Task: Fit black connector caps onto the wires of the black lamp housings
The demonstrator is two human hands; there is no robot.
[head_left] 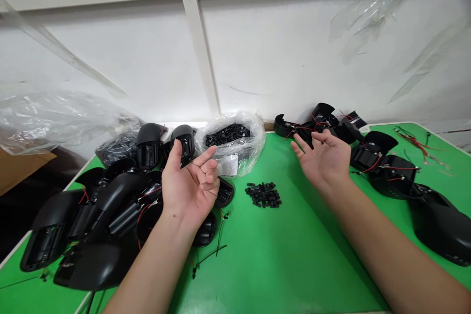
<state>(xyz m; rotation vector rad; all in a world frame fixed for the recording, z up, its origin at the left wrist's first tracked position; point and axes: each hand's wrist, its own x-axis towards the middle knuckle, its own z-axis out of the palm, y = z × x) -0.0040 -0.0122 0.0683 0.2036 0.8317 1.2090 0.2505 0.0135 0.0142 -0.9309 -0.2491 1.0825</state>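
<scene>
My left hand [191, 184] is raised palm up over the left side of the green table, fingers apart and holding nothing. Behind and beside it lie several black curved housings [110, 201] with red wires. My right hand [326, 159], also palm up and empty with its fingers spread, is near the black wired parts [395, 176] at the right. Between the hands, a small pile of tiny black pieces [264, 195] lies on the table. A clear plastic bag [253, 144] behind it holds many more small black pieces [228, 134].
The green table [272, 265] stands against a white wall [275, 49]. Loose red wires [419, 144] lie at the far right. Clear plastic wrapping [62, 113] and a cardboard box [22, 169] are at the left. Thin black cable pieces lie near my left forearm.
</scene>
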